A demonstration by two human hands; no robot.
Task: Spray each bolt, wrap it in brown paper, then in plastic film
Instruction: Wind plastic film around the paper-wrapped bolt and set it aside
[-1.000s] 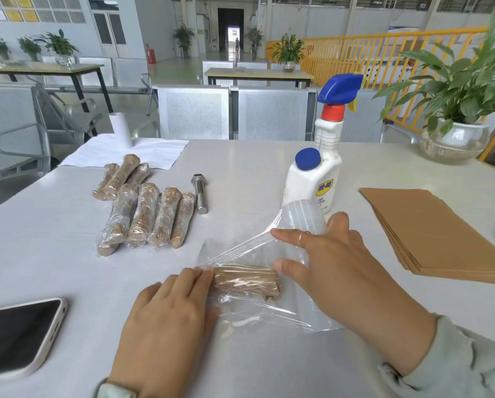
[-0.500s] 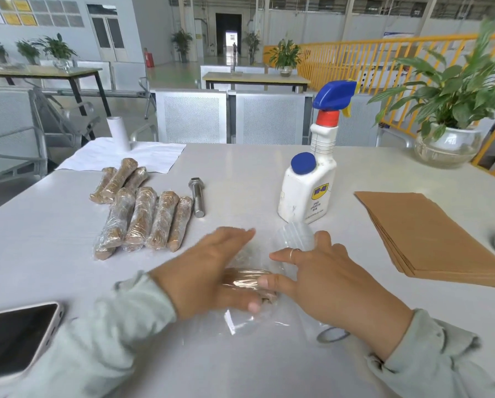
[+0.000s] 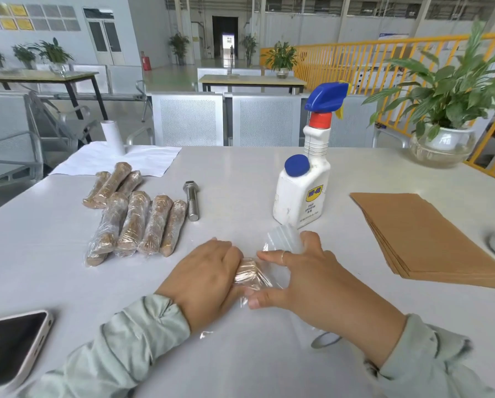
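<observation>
Head view: paper-wrapped bolt [image 3: 247,273] lying between left hand [image 3: 209,278] and right hand [image 3: 306,278], long axis front-to-back, both pressing plastic film [image 3: 283,238] around it

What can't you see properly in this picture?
- Head view: the wrapped bolt is mostly covered by the left hand and right hand.
- The phone is cut off by the left edge.
- The small print on the spray bottle is too tiny to read.

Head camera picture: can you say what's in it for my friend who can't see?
Two hands, left hand and right hand, roll a paper-wrapped bolt in plastic film. Behind lie finished bundles, one bare bolt and a spray bottle.
</observation>
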